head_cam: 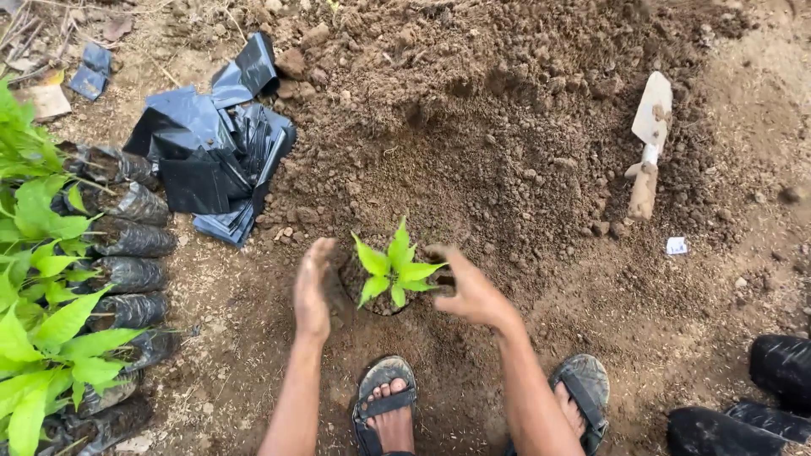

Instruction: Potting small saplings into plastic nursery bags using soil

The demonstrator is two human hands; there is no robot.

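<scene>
Both hands down at a small hole in brown soil, one on each side of a young seedling (394,272). Left hand (312,291) open, flat and upright, fingers together, palm turned toward the plant, pressed against the loose earth at the left edge of the hole. Right hand (467,291) open too, fingers curved and spread, fingertips sunk in the soil at the right edge, just beside the leaves. Neither hand gripping anything.

Seedling upright in the middle of the hole, a handful of bright green pointed leaves, root ball dark and partly hidden beneath them. Straight below, two feet in dark sandals: left sandal (384,401) close under the hole, right sandal (583,397) a little further out.

Around the hole, a broad patch of dug soil (473,127), crumbly and darker than the packed ground at the margins. To the upper right, well apart from the hands, a hand trowel (649,148) lying on the earth, pale blade upward, wooden handle downward. Near it, a small white scrap (677,246).

To the upper left, a heap of empty black plastic bags (211,160), crumpled and overlapping. Along the left edge, a row of potted seedlings (51,279) in black bags, laid on their sides, green leaves toward the frame edge. At lower right, more black bags (760,397), contents not visible.
</scene>
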